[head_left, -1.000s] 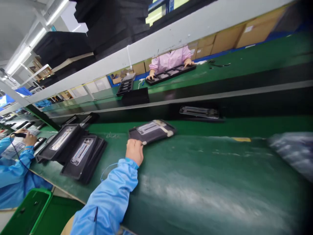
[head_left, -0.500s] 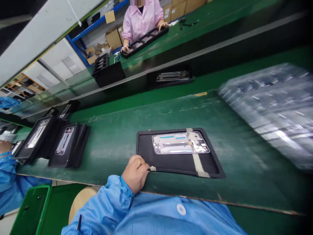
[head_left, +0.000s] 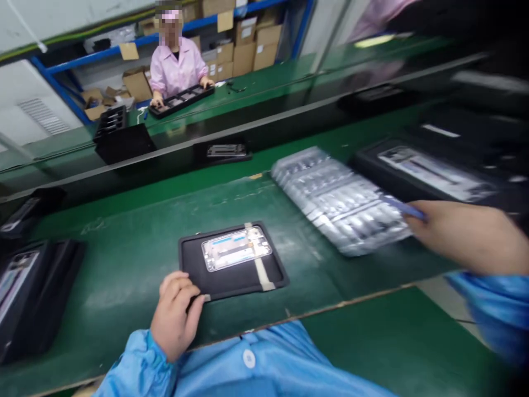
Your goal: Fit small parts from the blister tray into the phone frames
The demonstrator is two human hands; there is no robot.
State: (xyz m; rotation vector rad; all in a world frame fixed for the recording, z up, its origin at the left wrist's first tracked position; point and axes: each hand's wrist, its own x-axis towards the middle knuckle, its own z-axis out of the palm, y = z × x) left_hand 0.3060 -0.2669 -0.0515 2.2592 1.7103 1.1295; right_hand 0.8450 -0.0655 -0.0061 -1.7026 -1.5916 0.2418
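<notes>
Trays stand stacked at left, too blurred to count. The left hand, fingers loosely bent, touches one black tray, grip unclear; on the worktop, it carries one frame, apparently part-fitted, unfinished. Next lies one clear pack; the right hand pinches one blue tool.

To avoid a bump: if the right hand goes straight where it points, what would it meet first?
Likely the clear plastic tray, directly ahead of the right hand; depth is unclear, so it might pass above.
</notes>
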